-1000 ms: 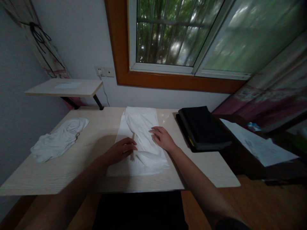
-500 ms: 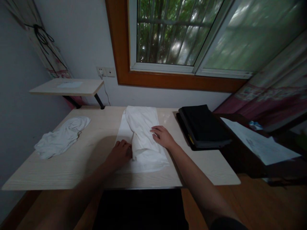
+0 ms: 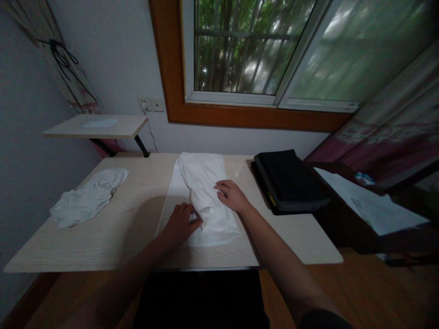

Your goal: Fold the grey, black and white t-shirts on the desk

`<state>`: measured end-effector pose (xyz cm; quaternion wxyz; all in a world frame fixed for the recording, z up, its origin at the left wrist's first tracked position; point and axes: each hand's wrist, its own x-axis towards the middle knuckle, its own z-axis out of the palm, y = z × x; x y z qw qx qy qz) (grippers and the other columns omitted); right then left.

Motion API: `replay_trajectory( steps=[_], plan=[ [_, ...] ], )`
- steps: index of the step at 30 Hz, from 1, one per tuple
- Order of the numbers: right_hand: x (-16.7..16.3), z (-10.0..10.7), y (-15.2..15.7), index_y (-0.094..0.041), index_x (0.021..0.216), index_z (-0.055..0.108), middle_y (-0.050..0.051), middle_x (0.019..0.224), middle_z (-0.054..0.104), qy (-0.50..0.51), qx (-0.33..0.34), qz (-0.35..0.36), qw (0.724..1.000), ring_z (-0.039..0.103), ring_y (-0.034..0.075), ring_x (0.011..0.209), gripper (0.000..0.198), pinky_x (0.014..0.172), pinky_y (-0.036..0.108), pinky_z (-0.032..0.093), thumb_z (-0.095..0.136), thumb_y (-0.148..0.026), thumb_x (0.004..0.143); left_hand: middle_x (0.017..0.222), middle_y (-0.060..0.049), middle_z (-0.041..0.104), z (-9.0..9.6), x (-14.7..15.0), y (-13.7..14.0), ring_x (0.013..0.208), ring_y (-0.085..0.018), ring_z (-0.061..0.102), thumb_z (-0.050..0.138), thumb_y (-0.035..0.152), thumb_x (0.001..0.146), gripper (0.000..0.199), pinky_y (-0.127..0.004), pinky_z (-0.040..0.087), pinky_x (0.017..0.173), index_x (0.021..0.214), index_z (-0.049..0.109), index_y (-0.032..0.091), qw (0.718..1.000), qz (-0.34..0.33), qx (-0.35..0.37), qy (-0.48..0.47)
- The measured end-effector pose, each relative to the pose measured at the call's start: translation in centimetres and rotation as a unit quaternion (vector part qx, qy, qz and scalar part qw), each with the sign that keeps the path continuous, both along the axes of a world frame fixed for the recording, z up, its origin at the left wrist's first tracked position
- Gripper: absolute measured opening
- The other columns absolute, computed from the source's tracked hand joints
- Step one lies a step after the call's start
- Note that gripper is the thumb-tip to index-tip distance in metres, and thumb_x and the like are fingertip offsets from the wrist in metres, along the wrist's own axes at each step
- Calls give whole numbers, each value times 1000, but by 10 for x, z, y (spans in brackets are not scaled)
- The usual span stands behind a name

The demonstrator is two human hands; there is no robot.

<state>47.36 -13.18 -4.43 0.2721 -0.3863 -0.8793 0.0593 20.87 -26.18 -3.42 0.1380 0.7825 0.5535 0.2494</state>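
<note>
A white cloth, partly folded over itself, lies on the light wooden table in front of me. My left hand is at its left edge near the front, with thumb and fingers closed on the folded-over layer, which is bunched there. A flat lower layer of the cloth shows beneath and to the left of that hand. On the right edge of the folded part rests my right hand, palm down with its fingers stretched out and slightly apart.
A crumpled white cloth lies at the left of the table. Black folders are stacked at the right. A small raised shelf stands at the back left. White paper lies on a dark surface beyond the folders.
My left hand has shifted slightly right, drawing the front left edge of the folded layer inward and baring more of the lower layer. My right hand has stayed in place.
</note>
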Motion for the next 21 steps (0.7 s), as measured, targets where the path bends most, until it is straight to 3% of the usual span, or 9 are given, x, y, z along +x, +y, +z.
replay_trajectory(
  steps=[5, 13, 17, 21],
  plan=[
    [1, -5, 3, -25, 120, 73, 9, 125, 68, 17, 17, 16, 1000, 61, 27, 117, 32, 104, 47, 50, 62, -18, 91, 108, -8, 65, 7, 2, 5, 86, -19, 62, 71, 33, 83, 45, -36, 52, 82, 123, 58, 18, 978, 1, -130, -162],
    [1, -3, 3, -25, 120, 73, 9, 124, 69, 21, 16, 15, 1000, 61, 27, 116, 31, 103, 47, 50, 61, -18, 91, 104, -3, 59, 1, 13, 18, 74, -13, 67, 77, 30, 74, 75, -32, 54, 74, 138, 39, 21, 911, 40, -229, -342],
    [1, -3, 3, -24, 120, 73, 9, 124, 68, 21, 13, 13, 1000, 60, 27, 116, 31, 103, 46, 50, 61, -19, 92, 95, 2, 55, 1, 12, 19, 69, -11, 64, 75, 26, 71, 75, -29, 51, 68, 135, 37, 21, 873, 75, -254, -409],
    [2, -3, 3, -24, 120, 73, 9, 124, 69, 22, 16, 16, 1000, 61, 27, 116, 30, 103, 47, 51, 61, -19, 92, 90, 5, 53, 16, -1, 8, 70, -10, 58, 69, 27, 74, 65, -24, 46, 64, 133, 41, 22, 863, 60, -251, -435]
  ],
)
